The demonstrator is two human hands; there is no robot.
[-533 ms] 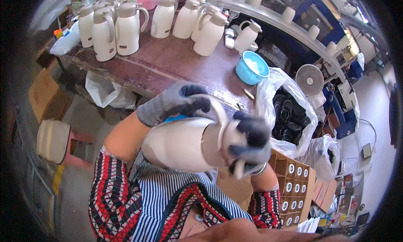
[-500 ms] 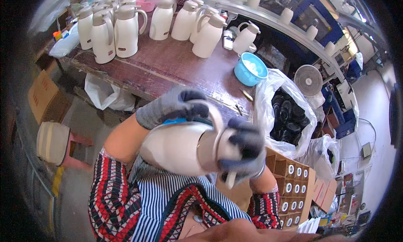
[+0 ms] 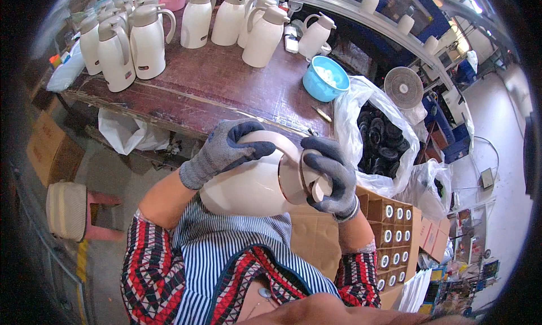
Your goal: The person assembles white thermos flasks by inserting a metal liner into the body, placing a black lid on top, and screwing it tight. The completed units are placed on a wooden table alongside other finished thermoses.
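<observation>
Jug handling, head view. White jug [image 3: 243,192] lies on its side above the striped apron [image 3: 195,232], base to L, just in front of the table [image 3: 220,93]. Gloved L hand [image 3: 226,151] grips it at the lower end of the handle [image 3: 275,137]; gloved R hand [image 3: 334,175] is closed round the lid end, beyond the collar [image 3: 291,179]. Change vs. approx. 0.5 s ago: R hand, then blurred, is now sharp; motion at the lid has prob. slowed, i.e. a likely brief pause in handling, w/ jug still held two-handed. Other jugs [image 3: 148,45] stand upright on table.
</observation>
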